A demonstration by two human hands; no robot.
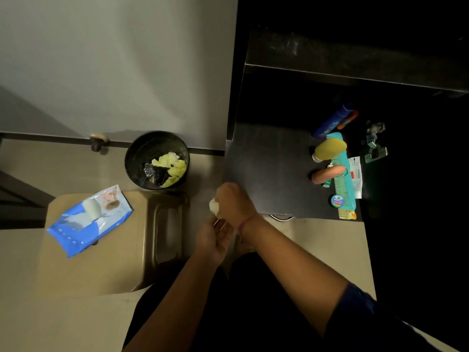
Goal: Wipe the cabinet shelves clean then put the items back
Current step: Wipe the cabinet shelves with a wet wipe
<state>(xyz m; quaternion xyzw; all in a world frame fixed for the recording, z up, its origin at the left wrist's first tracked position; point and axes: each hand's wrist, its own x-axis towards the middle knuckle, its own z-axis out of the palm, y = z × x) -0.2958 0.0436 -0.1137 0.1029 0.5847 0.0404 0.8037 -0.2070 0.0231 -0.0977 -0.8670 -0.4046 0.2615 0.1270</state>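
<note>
My right hand (234,200) holds a crumpled white wipe (214,206) just left of the dark shelf surface (269,168). My left hand (213,238) sits right below it, fingers curled toward the wipe and touching its lower end. On the right part of the shelf lie a yellow bottle (330,148), a blue bottle (332,120), a teal comb (342,179), a brown tube (328,174), a small round blue tin (337,200) and a white sachet (355,176).
A black bin (157,161) with used wipes stands on the floor against the white wall. A blue pack of wipes (88,219) lies on a beige lid at left. A metal clip (375,146) hangs in the dark at right.
</note>
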